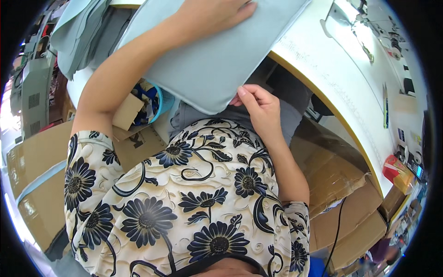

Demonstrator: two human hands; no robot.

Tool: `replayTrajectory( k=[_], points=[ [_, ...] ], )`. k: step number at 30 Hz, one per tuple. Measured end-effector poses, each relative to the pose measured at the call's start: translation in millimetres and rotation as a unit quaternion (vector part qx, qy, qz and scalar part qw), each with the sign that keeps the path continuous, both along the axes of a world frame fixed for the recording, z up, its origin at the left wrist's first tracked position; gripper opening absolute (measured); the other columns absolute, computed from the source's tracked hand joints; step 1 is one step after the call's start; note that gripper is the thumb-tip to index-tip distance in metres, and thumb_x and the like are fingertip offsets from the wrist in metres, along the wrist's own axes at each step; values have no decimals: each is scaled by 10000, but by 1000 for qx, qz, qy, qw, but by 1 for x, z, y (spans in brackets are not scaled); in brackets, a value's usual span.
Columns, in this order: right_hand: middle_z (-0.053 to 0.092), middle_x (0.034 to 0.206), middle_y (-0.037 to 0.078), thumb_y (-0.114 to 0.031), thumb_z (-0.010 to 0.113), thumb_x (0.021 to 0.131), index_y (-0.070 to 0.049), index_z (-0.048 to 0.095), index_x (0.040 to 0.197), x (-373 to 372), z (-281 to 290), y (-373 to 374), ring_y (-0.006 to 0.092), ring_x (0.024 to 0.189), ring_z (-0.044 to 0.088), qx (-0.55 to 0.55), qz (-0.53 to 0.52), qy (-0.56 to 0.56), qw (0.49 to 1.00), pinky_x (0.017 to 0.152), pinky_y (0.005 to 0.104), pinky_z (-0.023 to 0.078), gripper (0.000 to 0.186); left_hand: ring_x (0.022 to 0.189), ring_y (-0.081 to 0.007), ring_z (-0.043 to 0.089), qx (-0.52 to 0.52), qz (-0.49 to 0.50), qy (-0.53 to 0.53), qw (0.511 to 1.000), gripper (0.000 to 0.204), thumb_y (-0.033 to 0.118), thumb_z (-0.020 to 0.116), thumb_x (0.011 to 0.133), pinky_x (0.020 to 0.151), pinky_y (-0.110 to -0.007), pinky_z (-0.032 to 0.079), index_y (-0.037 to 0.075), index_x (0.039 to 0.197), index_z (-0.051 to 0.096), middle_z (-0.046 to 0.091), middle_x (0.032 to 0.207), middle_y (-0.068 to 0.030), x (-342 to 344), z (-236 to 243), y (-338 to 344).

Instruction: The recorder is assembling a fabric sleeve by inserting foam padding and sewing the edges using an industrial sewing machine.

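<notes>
A pale blue-grey padded fabric panel [212,60] lies across the edge of a white table [318,64] and hangs over my lap. My left hand [217,13] rests flat on top of the panel near the upper edge, fingers spread. My right hand [258,104] pinches the panel's lower right corner at the table's edge. My flowered cream and dark blue top fills the lower middle of the view.
More folded blue-grey fabric [78,27] is stacked at the upper left. A blue basket [161,101] with scraps and cardboard boxes [41,184] stand to my left. Flattened cardboard [341,203] and a black cable lie at the lower right. A sewing machine [364,32] sits on the table.
</notes>
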State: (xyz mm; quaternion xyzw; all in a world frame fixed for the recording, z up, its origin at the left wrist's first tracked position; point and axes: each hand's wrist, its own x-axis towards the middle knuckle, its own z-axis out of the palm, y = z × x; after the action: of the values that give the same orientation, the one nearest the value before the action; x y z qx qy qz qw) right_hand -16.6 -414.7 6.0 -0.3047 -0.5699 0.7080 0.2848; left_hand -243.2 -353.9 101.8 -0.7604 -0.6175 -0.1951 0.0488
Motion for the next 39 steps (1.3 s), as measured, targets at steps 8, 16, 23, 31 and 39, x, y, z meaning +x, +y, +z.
replayTrajectory(
  k=[8,16,23,31,39],
  points=[
    [715,941,134,-90,568,989,71,678,1044,-2,0,-16,171,840,685,-39,6,-39,998,769,272,537,202,718,-397,664,83,49,73,993,210,196,495,925,676,-506,530,26,892,613,672,754,-216,-30,-24,81],
    [636,1219,231,-121,571,975,94,556,1265,9,3,4,301,1084,657,-11,-20,85,996,874,350,528,361,863,-357,687,-227,53,-163,959,264,217,563,909,820,-452,542,9,1026,673,709,938,-216,2,32,77],
    [652,1206,215,-142,552,1001,73,556,1298,-1,30,21,266,1057,672,-19,-53,86,995,846,334,537,367,987,-331,665,206,-163,-34,964,302,254,561,929,879,-427,518,-2,904,720,708,991,-187,-4,-1,59],
    [690,1048,172,-176,526,1018,92,625,1127,1,26,26,237,935,686,-11,-66,101,993,800,335,551,306,754,-324,667,86,5,131,988,304,227,532,929,666,-449,546,20,760,675,671,825,-175,7,0,66],
    [709,978,187,-146,540,1002,81,633,1084,1,31,25,248,842,704,-22,-55,77,995,771,338,555,259,729,-339,666,116,-25,119,986,335,263,521,933,641,-456,545,8,765,660,658,794,-183,6,-15,88]
  ],
)
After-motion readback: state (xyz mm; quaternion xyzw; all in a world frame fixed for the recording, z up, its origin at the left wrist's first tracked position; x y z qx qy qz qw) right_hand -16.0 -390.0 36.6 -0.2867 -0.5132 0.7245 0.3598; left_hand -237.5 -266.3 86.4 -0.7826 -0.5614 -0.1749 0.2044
